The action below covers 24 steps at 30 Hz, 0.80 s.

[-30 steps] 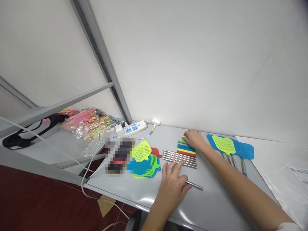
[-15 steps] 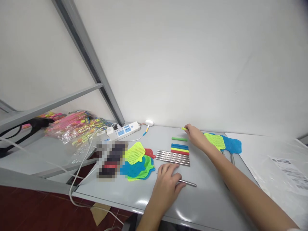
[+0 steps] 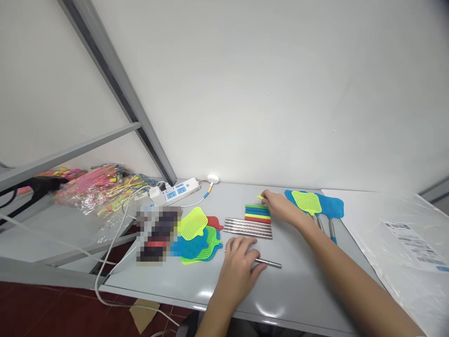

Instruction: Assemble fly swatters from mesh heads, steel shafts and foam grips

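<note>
My left hand [image 3: 238,267] lies on the grey table [image 3: 301,290], fingers curled over a loose metal rod [image 3: 271,264]. Just beyond it lies a row of several metal rods [image 3: 248,228]. Behind those sits a stack of coloured plastic grips [image 3: 257,213] in green, blue, yellow and red. My right hand [image 3: 279,207] reaches to the right end of that stack and pinches a yellow-green grip [image 3: 260,197] above it. Loose fly-swatter heads [image 3: 198,234] in yellow-green, blue and red lie to the left.
Assembled fly swatters [image 3: 315,206] lie right of my right hand. A power strip [image 3: 173,192] with cables sits at the back left. Bagged colourful items [image 3: 98,187] lie on a lower shelf at left. A blurred dark object [image 3: 156,234] sits near the table's left edge. Plastic sheeting with a label [image 3: 410,238] is far right.
My right hand with the yellow-green grip has come back down toward the stack of coloured grips, and the green grip now lies against the stack. My left hand has stayed on the loose rod.
</note>
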{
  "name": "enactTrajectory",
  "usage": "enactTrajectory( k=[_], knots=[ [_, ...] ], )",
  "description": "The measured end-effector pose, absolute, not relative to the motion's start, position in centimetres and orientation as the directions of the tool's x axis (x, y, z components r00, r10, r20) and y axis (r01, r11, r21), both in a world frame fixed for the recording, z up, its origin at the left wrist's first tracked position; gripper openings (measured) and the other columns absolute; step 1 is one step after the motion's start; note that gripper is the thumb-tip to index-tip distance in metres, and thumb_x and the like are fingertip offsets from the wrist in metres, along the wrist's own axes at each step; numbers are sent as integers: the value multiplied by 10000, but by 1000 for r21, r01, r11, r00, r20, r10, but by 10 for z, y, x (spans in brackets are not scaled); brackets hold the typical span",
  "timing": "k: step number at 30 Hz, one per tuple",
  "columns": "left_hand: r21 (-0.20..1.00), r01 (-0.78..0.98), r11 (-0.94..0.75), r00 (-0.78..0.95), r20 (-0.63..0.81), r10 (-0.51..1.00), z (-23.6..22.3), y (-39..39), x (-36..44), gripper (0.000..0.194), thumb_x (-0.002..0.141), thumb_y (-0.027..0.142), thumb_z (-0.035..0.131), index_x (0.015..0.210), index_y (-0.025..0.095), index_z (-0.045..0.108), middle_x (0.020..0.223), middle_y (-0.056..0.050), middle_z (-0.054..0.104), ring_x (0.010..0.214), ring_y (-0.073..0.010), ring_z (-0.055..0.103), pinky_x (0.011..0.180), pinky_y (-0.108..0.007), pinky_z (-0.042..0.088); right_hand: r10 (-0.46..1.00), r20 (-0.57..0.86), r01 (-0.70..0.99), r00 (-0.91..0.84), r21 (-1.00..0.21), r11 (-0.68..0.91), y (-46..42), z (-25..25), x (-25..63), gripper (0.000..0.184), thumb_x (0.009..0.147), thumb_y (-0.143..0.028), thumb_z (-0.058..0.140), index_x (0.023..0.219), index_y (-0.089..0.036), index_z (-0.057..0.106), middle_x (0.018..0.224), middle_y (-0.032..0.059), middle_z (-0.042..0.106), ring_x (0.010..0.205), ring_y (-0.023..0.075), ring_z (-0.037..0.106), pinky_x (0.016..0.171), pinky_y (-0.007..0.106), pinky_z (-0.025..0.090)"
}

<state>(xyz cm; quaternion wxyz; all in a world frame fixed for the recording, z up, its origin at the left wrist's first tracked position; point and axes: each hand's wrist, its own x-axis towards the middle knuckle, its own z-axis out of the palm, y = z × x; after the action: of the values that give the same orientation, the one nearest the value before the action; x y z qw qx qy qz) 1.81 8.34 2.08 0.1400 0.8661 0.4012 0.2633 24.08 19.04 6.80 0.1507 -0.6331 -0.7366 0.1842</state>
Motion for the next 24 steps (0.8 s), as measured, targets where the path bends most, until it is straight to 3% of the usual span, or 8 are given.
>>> enactTrajectory(
  k=[5,9,12,14,19,24],
  knots=[
    [453,630,-631,547,318,774,25,81,15,117,838,313,672,909,233,624,1262,-38,577,1155,-267,451,1024,-503,319,992,108,802,-66,-586,117,158,81,235,253,1016,-346,266,1108,-213,461,1015,76,673,903,183,619,752,249,412],
    [429,659,-617,536,308,786,29,79,15,99,861,307,617,930,238,628,1364,-42,519,1232,-308,394,1061,-572,236,973,195,733,123,-679,44,103,65,223,342,1017,-398,155,1172,-207,394,1101,112,607,959,179,598,792,255,452],
    [416,667,-619,550,286,785,27,80,17,39,881,254,582,878,234,615,1369,-22,527,1235,-297,407,1063,-568,214,932,187,563,309,-826,-21,60,35,218,258,989,-447,304,997,-240,457,909,56,610,811,187,597,736,271,468],
    [418,661,-623,557,283,781,24,82,19,55,893,229,568,850,230,603,1305,-13,579,1196,-274,456,1059,-552,213,945,139,547,298,-836,-49,39,16,220,255,971,-453,366,939,-237,498,808,26,598,704,178,574,651,271,453],
    [402,684,-608,489,366,792,27,88,21,119,950,231,514,898,242,620,854,26,680,852,-178,589,1026,-502,240,951,151,627,272,-777,-56,24,2,228,214,955,-387,423,963,-233,572,721,-7,562,597,152,500,560,258,386],
    [267,708,-653,474,505,721,50,95,22,119,944,278,543,937,295,660,870,36,700,831,-175,588,1061,-545,160,958,238,704,157,-708,61,33,5,225,202,944,-266,401,929,-231,600,747,-1,581,632,146,515,605,260,384]
  ],
)
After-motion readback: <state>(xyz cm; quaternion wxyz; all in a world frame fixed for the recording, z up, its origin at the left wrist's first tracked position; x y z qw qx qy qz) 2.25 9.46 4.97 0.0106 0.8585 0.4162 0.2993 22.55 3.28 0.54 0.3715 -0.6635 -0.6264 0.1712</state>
